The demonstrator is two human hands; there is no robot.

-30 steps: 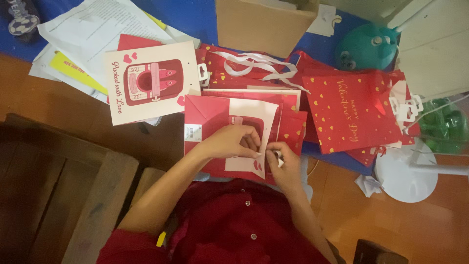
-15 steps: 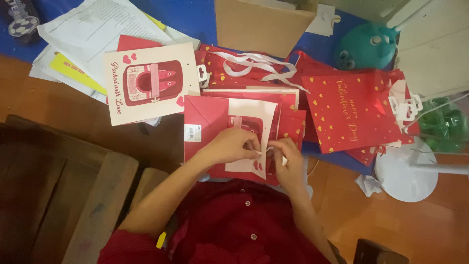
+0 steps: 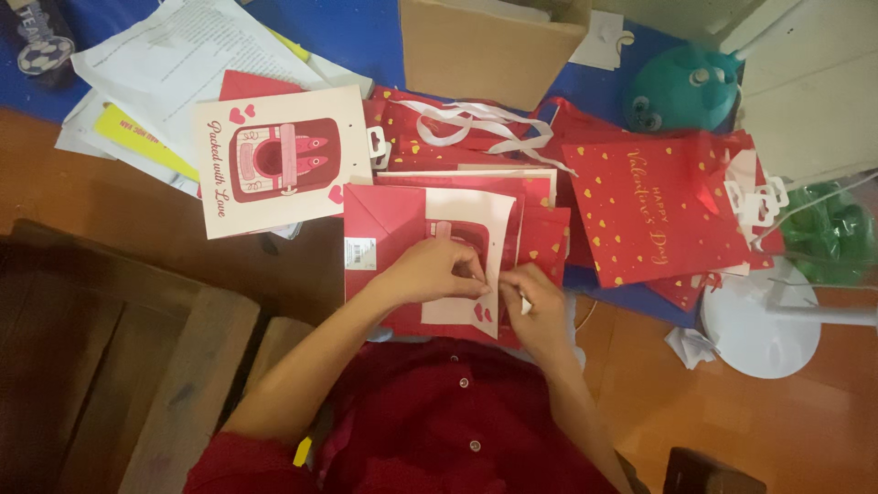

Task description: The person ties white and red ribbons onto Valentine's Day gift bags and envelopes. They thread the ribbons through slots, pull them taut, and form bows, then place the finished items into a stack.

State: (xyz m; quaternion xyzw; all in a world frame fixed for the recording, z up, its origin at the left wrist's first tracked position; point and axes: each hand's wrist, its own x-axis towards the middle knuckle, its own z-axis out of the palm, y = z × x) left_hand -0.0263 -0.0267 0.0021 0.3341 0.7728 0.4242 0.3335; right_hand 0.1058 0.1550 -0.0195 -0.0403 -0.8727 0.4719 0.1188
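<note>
Presently a cream card is being pinched against the flat red bag by left hand and right hand, fingertips closed together, so firm, aligned pressing is probably called for next.

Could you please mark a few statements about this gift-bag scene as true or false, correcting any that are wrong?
1. Both hands, the left hand and the right hand, meet on a cream card lying on a red bag. True.
2. A blue box sits at the top. False: the cardboard box is brown.
3. A teal round toy lies at the upper right. True.
4. The larger cream card lies right of the hands. False: it lies to their upper left.
</note>
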